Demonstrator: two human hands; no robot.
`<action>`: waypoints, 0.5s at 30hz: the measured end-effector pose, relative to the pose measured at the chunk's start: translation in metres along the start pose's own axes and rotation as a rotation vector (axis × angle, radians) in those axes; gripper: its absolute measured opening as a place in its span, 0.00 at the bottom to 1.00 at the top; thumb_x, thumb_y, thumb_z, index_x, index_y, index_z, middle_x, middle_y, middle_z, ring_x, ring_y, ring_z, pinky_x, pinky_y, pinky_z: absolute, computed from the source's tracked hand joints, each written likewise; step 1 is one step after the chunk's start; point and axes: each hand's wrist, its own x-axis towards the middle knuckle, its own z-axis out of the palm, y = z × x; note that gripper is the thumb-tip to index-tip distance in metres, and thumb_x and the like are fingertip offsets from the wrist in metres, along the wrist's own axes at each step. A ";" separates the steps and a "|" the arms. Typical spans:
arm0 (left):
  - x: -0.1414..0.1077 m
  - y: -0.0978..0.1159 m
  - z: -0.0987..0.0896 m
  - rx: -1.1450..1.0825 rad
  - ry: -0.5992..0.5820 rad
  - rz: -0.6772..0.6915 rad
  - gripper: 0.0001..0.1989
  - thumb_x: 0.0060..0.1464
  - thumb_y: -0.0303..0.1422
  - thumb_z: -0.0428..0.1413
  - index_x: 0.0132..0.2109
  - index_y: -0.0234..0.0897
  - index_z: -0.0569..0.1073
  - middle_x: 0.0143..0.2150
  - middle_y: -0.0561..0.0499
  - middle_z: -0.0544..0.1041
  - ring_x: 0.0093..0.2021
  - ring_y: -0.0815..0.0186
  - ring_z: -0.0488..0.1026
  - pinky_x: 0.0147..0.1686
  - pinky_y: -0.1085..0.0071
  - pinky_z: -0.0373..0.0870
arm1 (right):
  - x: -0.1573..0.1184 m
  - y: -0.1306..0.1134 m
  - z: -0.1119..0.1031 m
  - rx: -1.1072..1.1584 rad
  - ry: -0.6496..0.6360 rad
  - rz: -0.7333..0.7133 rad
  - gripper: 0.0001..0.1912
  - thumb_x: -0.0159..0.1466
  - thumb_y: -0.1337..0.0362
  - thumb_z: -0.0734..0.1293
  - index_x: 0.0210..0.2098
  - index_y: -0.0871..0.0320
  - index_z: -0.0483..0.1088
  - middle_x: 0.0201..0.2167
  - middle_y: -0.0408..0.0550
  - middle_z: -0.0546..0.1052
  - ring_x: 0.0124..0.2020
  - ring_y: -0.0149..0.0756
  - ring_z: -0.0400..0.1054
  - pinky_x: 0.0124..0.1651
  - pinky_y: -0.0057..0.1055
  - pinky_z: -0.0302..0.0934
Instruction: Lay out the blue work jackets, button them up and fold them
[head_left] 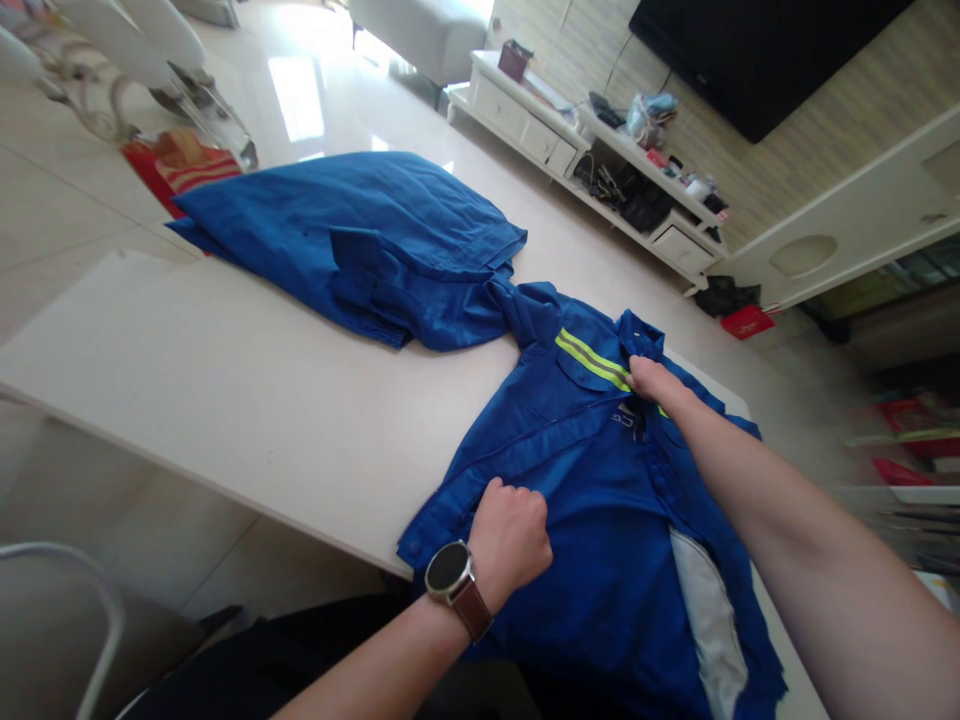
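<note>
A blue work jacket (577, 520) with yellow-grey reflective strips lies front up, its front panels parted, at the near end of a white table (300, 430). My left hand (511, 532), with a watch at the wrist, is closed on the lower front edge of the jacket. Further up, my right hand (654, 384) pinches the other part of the front edge just below the collar, beside the reflective strip. One sleeve (442, 305) stretches away to the left. Beyond it, a second blue garment (375, 195) lies folded; its kind I cannot make out for sure.
The table's long edge runs below on the left. Past the table stands a white TV cabinet (517, 115) with odds and ends on it, under a wall-mounted television (750, 55). A red bag (176, 165) sits on the floor near a white chair.
</note>
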 end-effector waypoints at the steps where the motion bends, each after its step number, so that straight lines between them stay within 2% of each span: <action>1: 0.000 0.000 0.000 0.000 -0.001 0.001 0.07 0.53 0.27 0.52 0.32 0.33 0.75 0.33 0.40 0.80 0.34 0.54 0.78 0.44 0.56 0.68 | -0.001 0.000 0.000 0.005 0.002 0.005 0.15 0.70 0.63 0.62 0.52 0.65 0.70 0.51 0.66 0.75 0.47 0.47 0.73 0.46 0.34 0.62; 5: 0.001 0.000 -0.001 0.004 -0.008 0.009 0.08 0.53 0.27 0.52 0.33 0.34 0.76 0.33 0.40 0.80 0.34 0.53 0.78 0.43 0.56 0.68 | -0.005 -0.003 0.000 0.022 0.015 -0.015 0.14 0.69 0.68 0.59 0.49 0.62 0.73 0.53 0.63 0.74 0.48 0.46 0.72 0.48 0.34 0.62; 8: 0.000 0.000 -0.001 0.005 -0.020 0.010 0.08 0.53 0.27 0.52 0.33 0.34 0.76 0.33 0.40 0.80 0.35 0.53 0.79 0.43 0.56 0.67 | -0.009 -0.009 -0.002 0.067 0.070 -0.033 0.15 0.67 0.66 0.63 0.52 0.62 0.71 0.54 0.61 0.72 0.47 0.44 0.71 0.47 0.32 0.62; 10: 0.000 -0.001 -0.002 0.002 -0.032 0.005 0.08 0.54 0.27 0.52 0.33 0.34 0.76 0.34 0.40 0.80 0.36 0.54 0.79 0.44 0.57 0.67 | -0.013 -0.008 -0.004 0.092 0.100 -0.061 0.16 0.63 0.66 0.67 0.51 0.62 0.72 0.51 0.59 0.74 0.47 0.43 0.70 0.47 0.31 0.62; 12: 0.000 -0.001 -0.002 -0.001 -0.038 0.004 0.08 0.55 0.28 0.52 0.33 0.34 0.76 0.34 0.39 0.80 0.36 0.55 0.79 0.44 0.57 0.66 | -0.023 0.010 -0.005 0.103 0.143 -0.053 0.16 0.61 0.70 0.67 0.48 0.61 0.74 0.49 0.57 0.75 0.46 0.43 0.69 0.47 0.31 0.61; 13: 0.000 -0.001 -0.001 -0.001 -0.037 0.006 0.08 0.55 0.28 0.52 0.33 0.34 0.75 0.34 0.39 0.80 0.37 0.55 0.79 0.44 0.58 0.66 | -0.031 0.028 -0.005 0.107 0.175 -0.014 0.16 0.60 0.72 0.66 0.47 0.61 0.74 0.48 0.58 0.75 0.46 0.43 0.69 0.47 0.32 0.60; 15: 0.000 -0.001 -0.001 0.005 -0.029 0.011 0.08 0.55 0.28 0.52 0.33 0.34 0.75 0.35 0.39 0.81 0.37 0.55 0.79 0.44 0.57 0.66 | -0.055 0.083 0.000 0.121 0.262 0.146 0.16 0.60 0.75 0.63 0.46 0.63 0.76 0.47 0.63 0.76 0.46 0.44 0.69 0.47 0.35 0.60</action>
